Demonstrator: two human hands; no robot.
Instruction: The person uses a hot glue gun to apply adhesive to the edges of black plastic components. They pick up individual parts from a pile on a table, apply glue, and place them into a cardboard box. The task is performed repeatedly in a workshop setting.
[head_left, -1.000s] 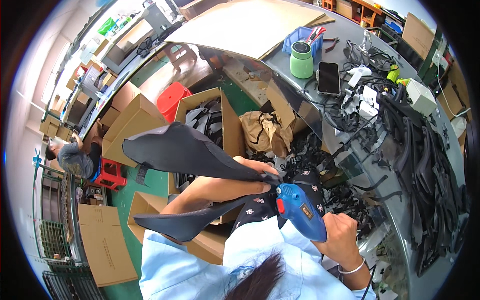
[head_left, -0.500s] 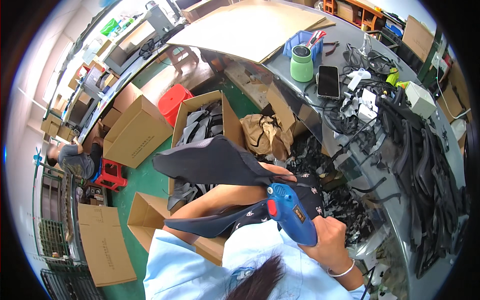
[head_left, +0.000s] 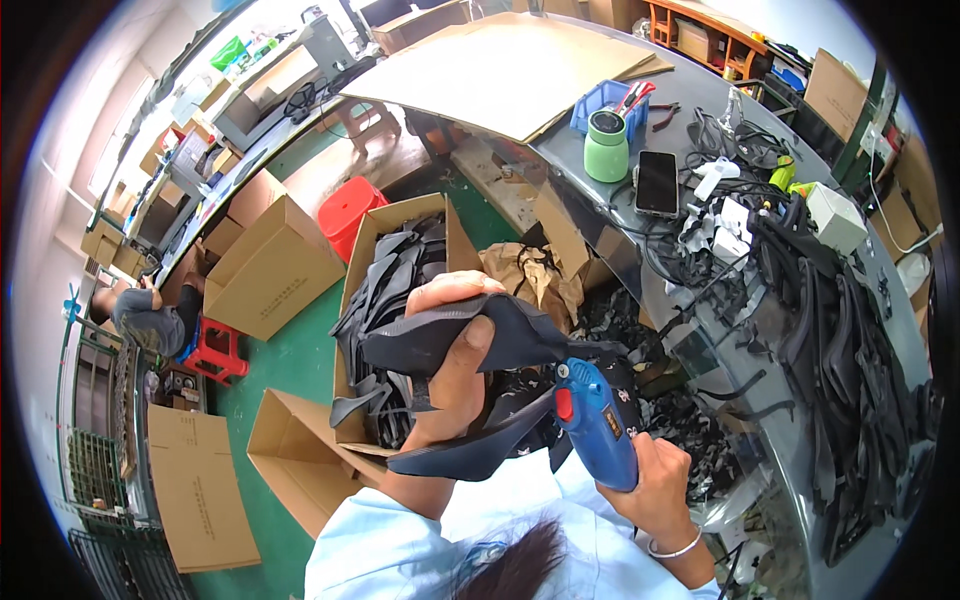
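My left hand (head_left: 458,382) grips a curved, soft-looking black moulded piece (head_left: 430,347), with the thumb on its near face and the fingers over its top edge. A lower black flap (head_left: 465,455) crosses in front of my left forearm; whether both are one piece I cannot tell. In my right hand (head_left: 655,478) is a blue handheld torch (head_left: 598,425) with a red button. Its nozzle points up, close to the narrow right end of the black piece. No flame shows.
An open carton (head_left: 455,235) of black pieces stands ahead, beside a red stool (head_left: 350,215). On the grey table (head_left: 640,290) at right lie a green bottle (head_left: 606,150), a phone (head_left: 657,185) and many black strips (head_left: 830,360). A co-worker (head_left: 150,315) sits at far left.
My left hand has turned over, so its thumb and fingers now show around the black piece. The piece has shifted right and lower. The torch has moved slightly right.
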